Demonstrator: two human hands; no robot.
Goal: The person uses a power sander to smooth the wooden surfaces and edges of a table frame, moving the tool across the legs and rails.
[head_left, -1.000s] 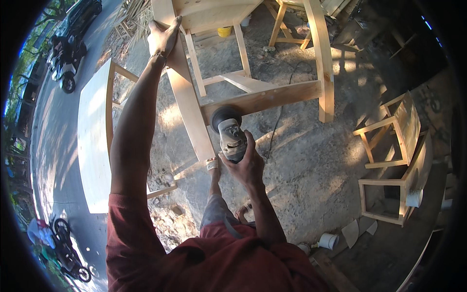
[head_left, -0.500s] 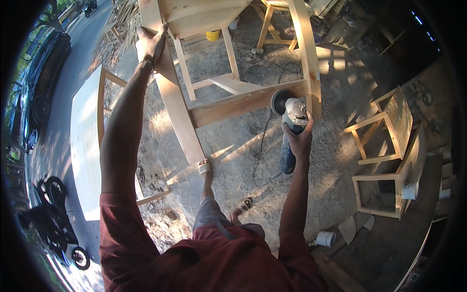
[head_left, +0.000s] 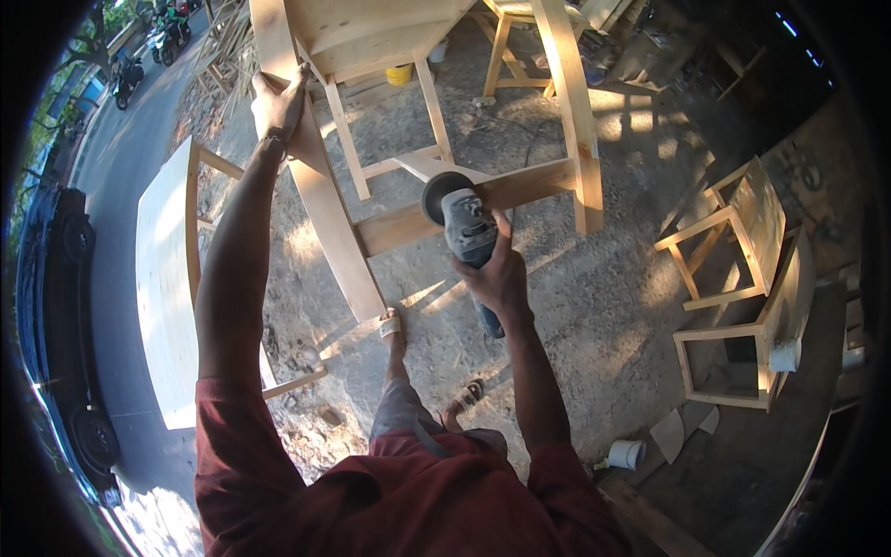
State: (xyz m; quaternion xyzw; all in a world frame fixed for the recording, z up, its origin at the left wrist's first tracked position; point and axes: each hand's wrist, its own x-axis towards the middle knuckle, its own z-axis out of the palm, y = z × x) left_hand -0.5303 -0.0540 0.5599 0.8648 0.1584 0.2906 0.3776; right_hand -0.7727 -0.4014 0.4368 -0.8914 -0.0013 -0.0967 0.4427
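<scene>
A pale wooden frame stands tilted before me, with a wide left leg (head_left: pixel 327 209), a right leg (head_left: pixel 580 148) and a crosspiece (head_left: pixel 534 184) joining them. My left hand (head_left: pixel 278 110) is closed round the upper part of the left leg, thumb and fingers on its edges. In my right hand (head_left: pixel 501 278) is an angle grinder (head_left: pixel 471 232), held by its body with the handle pointing down toward me. Its round dark disc (head_left: pixel 444 197) lies over the middle of the crosspiece; whether it touches the wood I cannot tell. The left leg's lower end is beside my sandalled foot (head_left: pixel 389 323).
A white-topped table (head_left: pixel 167 278) stands at the left beside the road, where a dark car (head_left: pixel 70 306) and motorcycles show. Small wooden frames (head_left: pixel 729 297) sit at the right, near white buckets (head_left: pixel 626 454). A yellow bucket (head_left: pixel 399 75) stands beyond the frame.
My right hand has carried the grinder left along the crosspiece, from beside the right leg to its middle. My left hand keeps its grip on the left leg.
</scene>
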